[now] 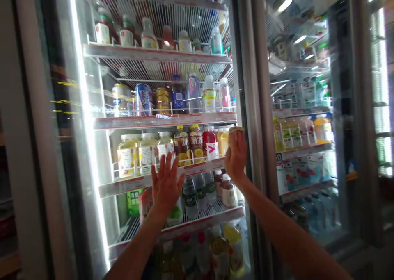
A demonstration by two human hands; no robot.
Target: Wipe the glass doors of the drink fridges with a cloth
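Observation:
My left hand (165, 184) is raised with its fingers spread, in front of the lit drinks fridge. It appears to be against the glass, though I cannot tell if it touches. Behind its fingertips stand bottles of pale yellow tea (147, 153) on a shelf. My right hand (237, 155) is higher, near the right edge of the glass, beside the metal door frame (257, 108). Its fingers lie over a tan cloth (236, 129), of which only the top edge shows. Close by on its left is a red bottle (210, 144).
Wire shelves with pale front rails (160, 54) carry rows of bottles and cans, among them a blue can (143, 99). On the right, another glass-fronted section holds juice bottles (295, 132). A bright light strip (84, 108) runs down the left side.

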